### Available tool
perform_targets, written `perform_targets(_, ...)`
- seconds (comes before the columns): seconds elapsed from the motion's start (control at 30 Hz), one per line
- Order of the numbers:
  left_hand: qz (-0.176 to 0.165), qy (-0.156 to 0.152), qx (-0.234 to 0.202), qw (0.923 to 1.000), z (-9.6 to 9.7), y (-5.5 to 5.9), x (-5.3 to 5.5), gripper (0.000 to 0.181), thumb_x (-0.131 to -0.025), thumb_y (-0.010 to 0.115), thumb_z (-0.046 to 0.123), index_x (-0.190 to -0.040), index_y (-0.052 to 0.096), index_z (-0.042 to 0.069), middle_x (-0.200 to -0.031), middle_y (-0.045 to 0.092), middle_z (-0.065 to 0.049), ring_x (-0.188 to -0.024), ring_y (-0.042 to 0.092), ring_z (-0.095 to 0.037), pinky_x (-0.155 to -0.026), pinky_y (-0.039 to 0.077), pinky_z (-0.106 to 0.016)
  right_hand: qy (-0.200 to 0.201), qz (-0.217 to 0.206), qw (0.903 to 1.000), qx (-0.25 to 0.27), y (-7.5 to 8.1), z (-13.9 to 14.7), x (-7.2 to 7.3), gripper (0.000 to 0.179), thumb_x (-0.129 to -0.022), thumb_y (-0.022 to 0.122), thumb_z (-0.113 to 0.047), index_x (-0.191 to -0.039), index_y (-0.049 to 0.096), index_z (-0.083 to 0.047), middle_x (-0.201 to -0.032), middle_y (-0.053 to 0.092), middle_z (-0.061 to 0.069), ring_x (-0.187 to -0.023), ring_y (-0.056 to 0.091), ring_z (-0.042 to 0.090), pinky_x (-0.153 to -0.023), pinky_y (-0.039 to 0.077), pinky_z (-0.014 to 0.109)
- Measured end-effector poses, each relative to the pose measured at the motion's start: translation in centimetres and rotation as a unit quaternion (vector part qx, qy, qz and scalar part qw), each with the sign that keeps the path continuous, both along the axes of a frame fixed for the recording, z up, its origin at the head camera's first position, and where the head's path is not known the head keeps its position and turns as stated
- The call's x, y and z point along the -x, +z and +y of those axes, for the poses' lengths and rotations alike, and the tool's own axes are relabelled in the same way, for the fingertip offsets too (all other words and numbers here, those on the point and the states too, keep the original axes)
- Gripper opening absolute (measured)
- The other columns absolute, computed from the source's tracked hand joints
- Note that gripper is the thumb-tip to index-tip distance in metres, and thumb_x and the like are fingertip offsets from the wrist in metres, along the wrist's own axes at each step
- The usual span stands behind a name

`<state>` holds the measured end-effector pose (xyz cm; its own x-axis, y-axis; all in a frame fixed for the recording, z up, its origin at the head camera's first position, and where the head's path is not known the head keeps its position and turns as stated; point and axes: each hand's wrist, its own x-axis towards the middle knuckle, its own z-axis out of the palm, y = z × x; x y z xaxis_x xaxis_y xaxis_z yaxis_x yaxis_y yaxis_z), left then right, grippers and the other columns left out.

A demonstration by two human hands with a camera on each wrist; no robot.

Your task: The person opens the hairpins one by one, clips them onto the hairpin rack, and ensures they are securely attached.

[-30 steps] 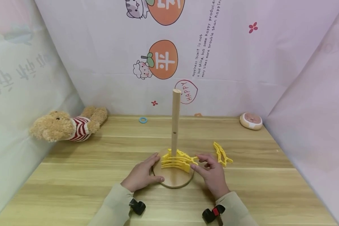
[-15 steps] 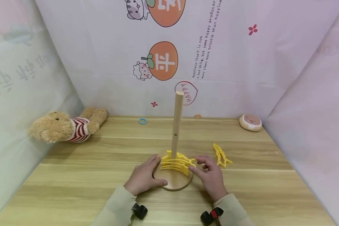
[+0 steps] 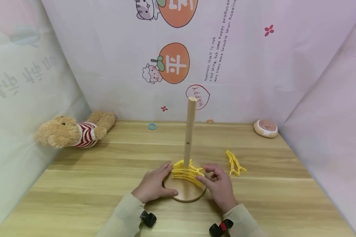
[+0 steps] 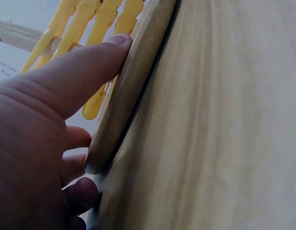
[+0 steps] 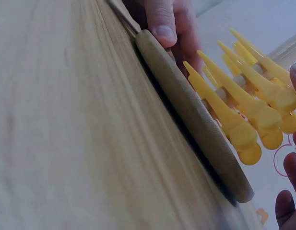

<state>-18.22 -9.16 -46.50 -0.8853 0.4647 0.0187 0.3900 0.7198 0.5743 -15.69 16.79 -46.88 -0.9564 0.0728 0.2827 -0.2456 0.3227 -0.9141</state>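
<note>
A wooden stand has a round base and an upright dowel. Several yellow hair clips are stacked one above another around the dowel's foot, their rounded tails pointing right. My left hand grips the near left of the base, its thumb over the rim and fingers around the edge. My right hand pinches the tail end of an upper clip between thumb and index finger; only fingertips of it show in the right wrist view.
Another yellow hair clip lies right of the stand. A plush dog lies far left, a blue ring is at the back, and a round pink-topped object stands back right. Printed sheets wall the wooden table.
My right hand has shifted slightly left with the pinched clip, which sits lower and nearer the stack. The dowel's top has swung a little right and the base slightly nearer me.
</note>
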Motion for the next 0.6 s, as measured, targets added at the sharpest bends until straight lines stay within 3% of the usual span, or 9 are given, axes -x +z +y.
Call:
perform_targets(0.23,0.001,0.004,-0.005,1.0,-0.02,-0.1,-0.14,0.099,-0.076,0.079,0.061,-0.153,0.043,0.011,-0.164,0.028,-0.007,-0.144,0.036,-0.036,-0.109,0.029,-0.066,-0.001,-0.001,0.9999,0.01,-0.2,-0.27,-0.11,0.027,-0.086,0.081,-0.021,-0.11,0.072,-0.011,-0.113,0.067,-0.001,-0.103,0.058,0.021,-0.083,0.045,0.028)
perform_targets(0.47,-0.001,0.001,-0.014,0.9999,0.03,-0.4,-0.14,0.1,-0.076,0.079,0.061,-0.155,0.041,0.013,-0.163,0.03,-0.008,-0.144,0.036,-0.035,-0.11,0.029,-0.066,0.001,-0.013,0.9999,0.011,-0.25,-0.1,-0.38,0.03,-0.079,0.087,-0.019,-0.105,0.071,-0.015,-0.112,0.068,0.002,-0.099,0.057,0.023,-0.081,0.044,0.03)
perform_targets(0.6,-0.004,0.001,-0.016,0.9999,-0.12,-0.33,0.09,0.1,-0.077,0.078,0.062,-0.155,0.04,0.014,-0.163,0.03,-0.007,-0.145,0.035,-0.034,-0.109,0.029,-0.064,-0.002,-0.012,0.9999,0.0,-0.07,-0.18,-0.22,0.031,-0.081,0.086,-0.022,-0.107,0.071,-0.015,-0.107,0.068,-0.002,-0.098,0.057,0.021,-0.081,0.045,0.031)
